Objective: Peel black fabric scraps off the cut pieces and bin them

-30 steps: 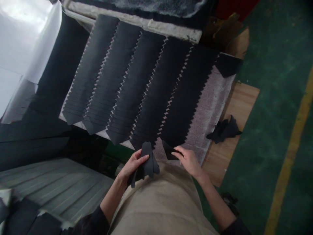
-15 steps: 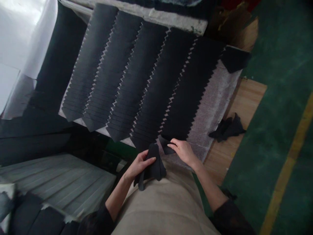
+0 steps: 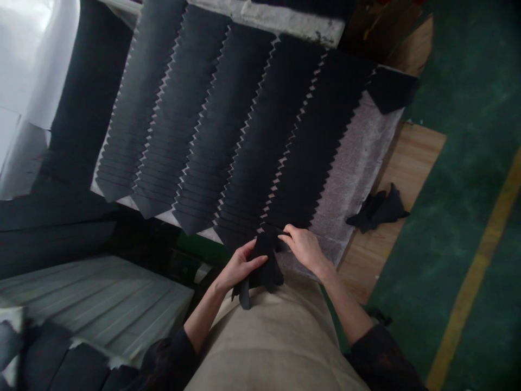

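Note:
My left hand grips a bunch of dark fabric pieces close in front of my beige apron. The thumb lies on top of the bunch and loose ends hang below it. Just right of it, at the lower edge of the table, my right hand pinches the edge of a dark fabric piece. Several rows of overlapping dark pieces with pointed ends cover the table above both hands. Zigzag gaps run between the rows.
A greyish-pink cloth surface shows right of the rows. Dark scraps lie on a wooden board beside it. A cardboard box stands at the upper right. Pale slatted panel at lower left; green floor with a yellow line at right.
My left hand has moved slightly right and up with its bunch, closer to my right hand. The piece at my right hand now lies flatter, against the last row's end. The view has shifted a little.

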A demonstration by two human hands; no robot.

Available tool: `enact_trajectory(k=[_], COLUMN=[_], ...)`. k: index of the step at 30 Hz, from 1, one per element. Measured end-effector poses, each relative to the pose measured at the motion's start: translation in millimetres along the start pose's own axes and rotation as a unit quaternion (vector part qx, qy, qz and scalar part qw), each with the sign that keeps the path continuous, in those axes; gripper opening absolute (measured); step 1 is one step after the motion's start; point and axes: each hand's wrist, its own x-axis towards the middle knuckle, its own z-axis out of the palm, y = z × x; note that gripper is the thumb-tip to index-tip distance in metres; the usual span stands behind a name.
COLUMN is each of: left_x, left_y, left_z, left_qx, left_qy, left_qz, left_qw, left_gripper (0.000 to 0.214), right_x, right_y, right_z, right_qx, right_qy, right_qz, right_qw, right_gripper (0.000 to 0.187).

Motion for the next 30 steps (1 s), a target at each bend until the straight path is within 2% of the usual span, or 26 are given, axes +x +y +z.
enact_trajectory(k=[4,7,10,16,20,25,30], left_x=[8,11,11,13,14,13,14], left_y=[-3,-6,-7,-7,-6,-3,-4], left_z=[5.5,8.3,9.0,6.4,7.0,10.0,9.4], left_qx=[-0.008,-0.022,-0.019,-0.006,0.003,-0.006,-0.012], left_qy=[-0.001,0.004,0.009,0.026,0.034,0.038,0.039], left_qz=[0.004,-0.003,-0.009,-0.031,-0.029,-0.035,-0.035], left_qw=[1.000,1.000,1.000,0.999,0.999,0.999,0.999], left_gripper=[0.066,0.069,0.070,0.071,0.068,0.066,0.064], right_x=[0,-2,-9,-30,-34,-30,-27], right_y=[-2,-2,3,27,34,34,34], right_z=[1,1,-1,4,10,13,15], right_qx=[-0.002,0.001,0.006,0.129,0.184,0.176,0.105], right_qy=[0.005,0.015,0.029,0.045,0.082,0.104,0.113], right_qz=[0.005,0.012,0.049,0.119,0.134,0.138,0.152], right_qw=[1.000,1.000,0.998,0.983,0.970,0.969,0.976], right_gripper=[0.017,0.018,0.020,0.023,0.025,0.026,0.026])
